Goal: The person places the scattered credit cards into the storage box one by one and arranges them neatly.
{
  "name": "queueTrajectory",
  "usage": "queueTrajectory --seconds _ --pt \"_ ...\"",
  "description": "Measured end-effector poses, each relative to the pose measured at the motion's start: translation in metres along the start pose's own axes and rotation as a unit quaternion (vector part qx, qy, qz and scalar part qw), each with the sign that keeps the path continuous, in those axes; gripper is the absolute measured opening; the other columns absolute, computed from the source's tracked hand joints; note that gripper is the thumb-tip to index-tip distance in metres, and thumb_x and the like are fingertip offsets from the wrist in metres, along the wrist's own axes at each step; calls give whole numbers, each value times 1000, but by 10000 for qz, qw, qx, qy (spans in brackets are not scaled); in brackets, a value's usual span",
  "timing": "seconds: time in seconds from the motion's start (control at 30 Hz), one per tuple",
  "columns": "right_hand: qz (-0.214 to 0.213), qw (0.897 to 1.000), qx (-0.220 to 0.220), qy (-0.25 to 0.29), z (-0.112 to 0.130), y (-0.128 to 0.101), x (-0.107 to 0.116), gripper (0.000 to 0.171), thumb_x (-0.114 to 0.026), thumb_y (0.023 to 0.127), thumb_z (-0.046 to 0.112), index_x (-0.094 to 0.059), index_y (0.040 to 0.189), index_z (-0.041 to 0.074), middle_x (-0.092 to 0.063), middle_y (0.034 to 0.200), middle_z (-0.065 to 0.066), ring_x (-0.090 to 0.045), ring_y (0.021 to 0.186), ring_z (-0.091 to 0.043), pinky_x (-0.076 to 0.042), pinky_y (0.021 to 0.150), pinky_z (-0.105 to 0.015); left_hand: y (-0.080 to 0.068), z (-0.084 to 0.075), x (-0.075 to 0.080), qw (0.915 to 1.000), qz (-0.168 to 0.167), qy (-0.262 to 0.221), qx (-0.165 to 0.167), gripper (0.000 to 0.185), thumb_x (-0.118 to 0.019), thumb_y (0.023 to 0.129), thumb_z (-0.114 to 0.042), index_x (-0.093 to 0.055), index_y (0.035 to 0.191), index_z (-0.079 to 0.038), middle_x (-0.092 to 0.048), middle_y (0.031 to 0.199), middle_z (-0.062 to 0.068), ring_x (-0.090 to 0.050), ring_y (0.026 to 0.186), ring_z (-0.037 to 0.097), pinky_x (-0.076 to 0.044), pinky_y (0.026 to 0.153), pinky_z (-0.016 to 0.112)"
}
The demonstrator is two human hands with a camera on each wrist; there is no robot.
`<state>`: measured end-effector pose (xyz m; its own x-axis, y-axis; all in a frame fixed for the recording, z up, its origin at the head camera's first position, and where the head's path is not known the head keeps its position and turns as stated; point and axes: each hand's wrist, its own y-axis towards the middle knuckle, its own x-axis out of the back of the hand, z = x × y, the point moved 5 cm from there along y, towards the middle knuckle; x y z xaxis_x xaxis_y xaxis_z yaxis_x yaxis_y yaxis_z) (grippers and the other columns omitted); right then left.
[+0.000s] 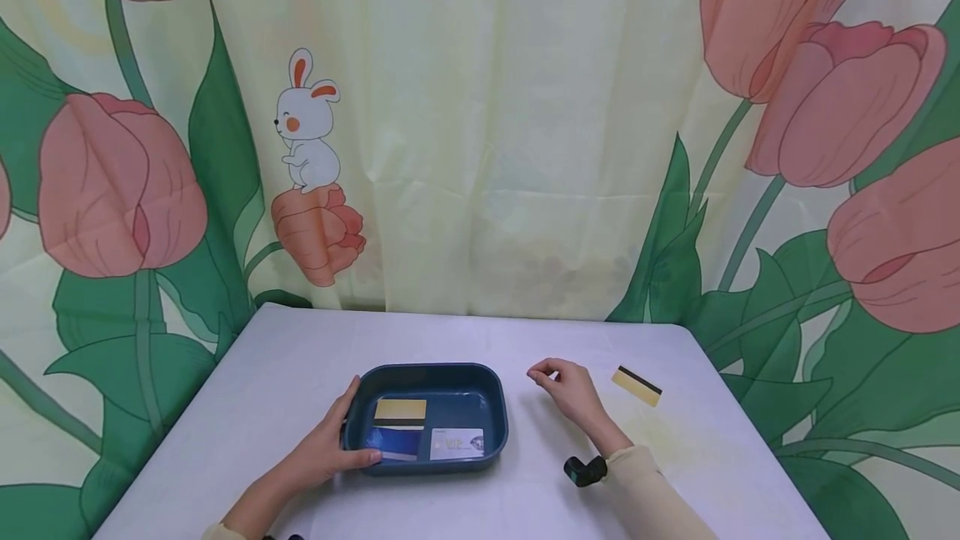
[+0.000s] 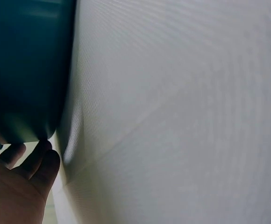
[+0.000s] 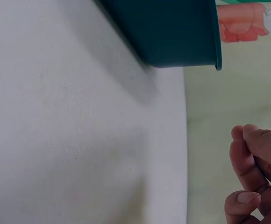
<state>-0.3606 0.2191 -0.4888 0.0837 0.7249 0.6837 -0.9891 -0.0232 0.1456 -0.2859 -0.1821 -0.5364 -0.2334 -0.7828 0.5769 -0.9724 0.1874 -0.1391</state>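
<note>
A dark blue tray [image 1: 457, 369] with raised walls stands on the white table. Lying in it are a gold card [image 1: 401, 409] with a black stripe, a blue card [image 1: 397, 446] and a silvery card marked VIP [image 1: 457, 443]. My left hand [image 1: 327, 444] grips the tray's left end, thumb over the front rim and fingers along the outer wall; the left wrist view has its fingertips at the tray's underside edge. To the right of the tray, my right hand [image 1: 572, 392] hovers with fingers curled and thumb tip against the index fingertip [image 3: 237, 133], nothing visible between them.
Another gold card [image 1: 637, 386] with a black stripe lies on the table to the right of my right hand. A black wrist device [image 1: 585, 471] sits at my right sleeve. Behind the table's far edge hangs a curtain [image 1: 480, 148] printed with tulips and a rabbit.
</note>
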Motion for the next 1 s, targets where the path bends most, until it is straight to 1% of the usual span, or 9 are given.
queueTrajectory --seconds 0.2,0.33,0.5,0.7,0.87,1.0 --pt "33 9999 -68 -117 -7 3 2 9 -75 95 22 -80 100 15 -72 88 4 -52 75 -15 -42 65 -27 -1 -2 0 10000 -20 4 7 124 -84 81 -48 2 167 -22 -14 169 26 -35 143 49 -37 113 70" --pt "-22 9998 -129 -177 -13 5 6 9 -75 96 21 -79 99 14 -72 88 4 -52 75 -15 -42 65 -28 -1 -3 1 10000 -20 -40 -24 124 -84 81 -47 2 167 -22 -13 169 26 -33 144 51 -36 113 70" --pt "-40 9998 -153 -152 -18 5 9 11 -75 96 23 -79 99 13 -71 86 3 -52 75 -15 -41 66 -28 -1 -3 2 10000 4 -78 -38 125 -85 81 -46 2 167 -21 -12 169 26 -32 145 51 -35 114 70" --pt "-97 9995 -211 -194 -28 6 11 9 -74 96 21 -79 100 13 -70 87 3 -52 76 -15 -41 66 -28 -1 -2 1 9999 22 -105 -29 125 -84 81 -46 3 167 -22 -12 169 26 -33 144 50 -35 114 69" --pt "-92 9992 -304 -223 -35 8 13 10 -75 96 20 -79 100 12 -70 87 2 -51 76 -16 -41 67 -29 -1 -2 0 9999 27 -124 -13 125 -84 81 -47 2 167 -21 -12 169 26 -32 145 50 -35 114 69" --pt "-57 9989 -420 -223 -41 9 13 12 -74 96 21 -79 102 12 -70 89 1 -52 80 -18 -41 69 -30 -1 -1 0 10000 3 -80 -26 125 -85 81 -47 2 167 -22 -12 169 25 -32 145 50 -34 114 70"
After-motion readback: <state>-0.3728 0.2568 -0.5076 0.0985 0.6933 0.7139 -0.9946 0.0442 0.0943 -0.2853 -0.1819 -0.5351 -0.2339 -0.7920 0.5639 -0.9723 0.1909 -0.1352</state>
